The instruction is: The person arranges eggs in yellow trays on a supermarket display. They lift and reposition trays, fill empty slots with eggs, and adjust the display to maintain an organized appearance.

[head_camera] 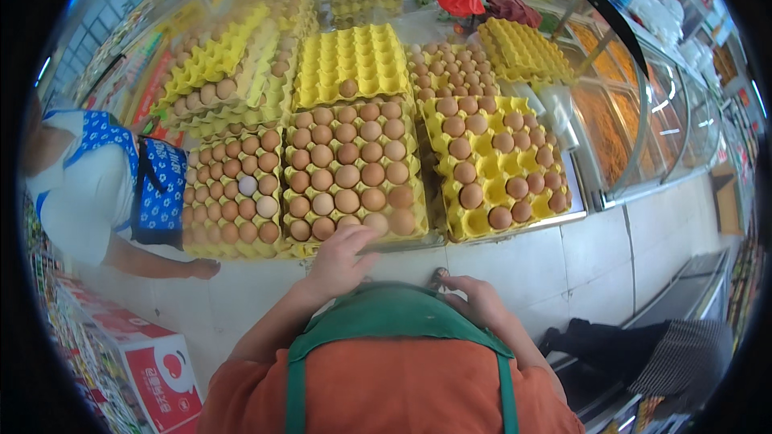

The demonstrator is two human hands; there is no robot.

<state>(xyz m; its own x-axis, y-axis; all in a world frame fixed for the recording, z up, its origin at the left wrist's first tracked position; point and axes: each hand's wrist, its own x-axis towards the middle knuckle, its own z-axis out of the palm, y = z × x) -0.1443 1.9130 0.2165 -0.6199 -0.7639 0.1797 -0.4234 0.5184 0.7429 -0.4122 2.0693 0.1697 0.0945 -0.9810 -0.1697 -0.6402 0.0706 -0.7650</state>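
My left hand (342,259) is over the front edge of the middle egg tray (313,248), its fingertips at a brown egg (348,222) in the front row. Whether they touch it I cannot tell; nothing shows in the grasp, and thumb and fingers are apart. Beside my green apron (398,310) is my right hand (479,298), fingers spread and nothing visible in them. The middle tray is filled with brown eggs. To its right, a yellow tray (482,172) has eggs in some cups and bare cups between. On the left stands another full tray (226,247), with one paler egg (246,185).
A person in a blue patterned apron (160,193) stands at the left. Behind are a yellow tray (344,54) holding one egg and stacked egg trays (229,66). A glass display case (627,126) flanks the right. A red-and-white carton (160,374) sits lower left; another person's legs (609,343) show lower right.
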